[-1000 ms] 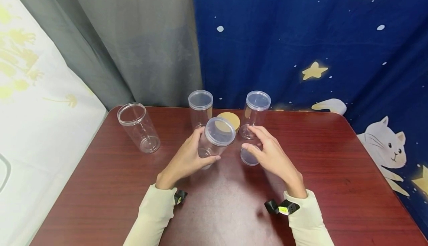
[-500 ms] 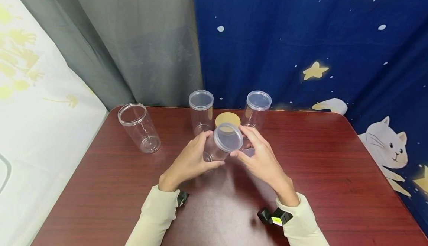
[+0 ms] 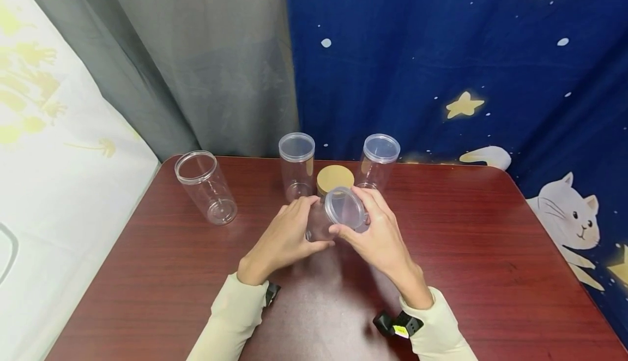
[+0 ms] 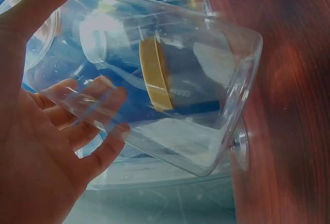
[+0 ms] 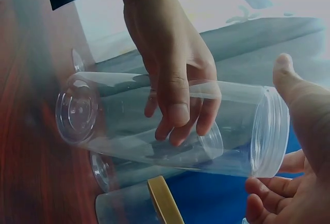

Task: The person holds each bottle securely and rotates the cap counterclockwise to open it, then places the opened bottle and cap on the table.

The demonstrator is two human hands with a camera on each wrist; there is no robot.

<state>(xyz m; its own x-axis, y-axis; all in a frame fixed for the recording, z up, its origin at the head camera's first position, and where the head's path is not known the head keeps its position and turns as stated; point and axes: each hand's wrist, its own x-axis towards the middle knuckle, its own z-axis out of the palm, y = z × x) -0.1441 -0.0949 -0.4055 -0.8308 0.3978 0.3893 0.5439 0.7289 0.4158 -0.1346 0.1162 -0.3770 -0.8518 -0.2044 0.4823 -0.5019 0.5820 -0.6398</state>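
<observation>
A clear plastic jar (image 3: pixel 318 227) is held above the table, its top leaning right. My left hand (image 3: pixel 282 238) grips it round the body, thumb on the near side. My right hand (image 3: pixel 385 235) spans the jar's clear screw lid (image 3: pixel 345 208), thumb at the near edge and fingers at the far edge. In the right wrist view the lid (image 5: pixel 271 131) sits on the mouth of the jar (image 5: pixel 234 126), with the fingers of my right hand (image 5: pixel 304 147) at its rim. Through the jar (image 4: pixel 191 54) in the left wrist view, a yellow lid (image 4: pixel 155 74) shows.
Behind the held jar stand two lidded clear jars, one left (image 3: pixel 296 167) and one right (image 3: pixel 375 167). Between them is a yellow lid (image 3: pixel 335 179). An open clear jar (image 3: pixel 208 192) stands at the table's left. Curtains hang along the table's (image 3: pixel 490 241) back edge.
The jar in my left hand has moved right and tilted further right. My right hand has come left from over a loose clear lid onto the jar's lid.
</observation>
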